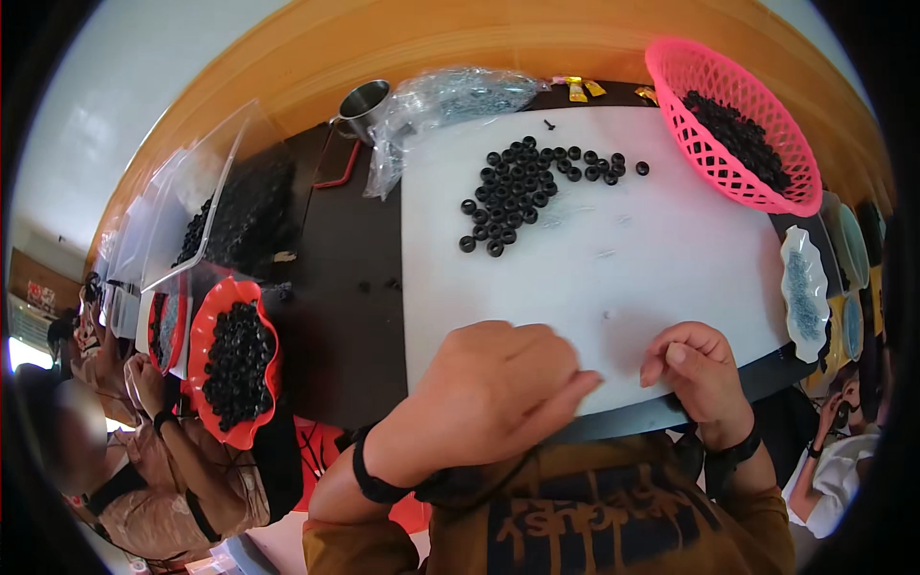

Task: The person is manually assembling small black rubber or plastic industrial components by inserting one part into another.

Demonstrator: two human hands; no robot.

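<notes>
My left hand [503, 379] is over the near left part of a white board [537, 297], back up, fingers curled under and thumb pointing right. Whatever it may hold is hidden. To its right, my right hand [698, 369] is closed near the board's front edge, thumb pressed against the fingers. Anything in that pinch is too small or covered. Further back on the board lies a loose cluster of small round black pieces with holes [517, 187]. A few tiny clear pieces [606, 254] rest between the cluster and my hands.
A pink basket of black parts [676, 134] stands at the far right, above a white dish with small bluish pieces [816, 273]. To the left are a red scalloped tray [271, 350] of black pieces and a clear bin [216, 211]. A metal cup [364, 107] and plastic bag [431, 110] sit behind. People sit at both sides.
</notes>
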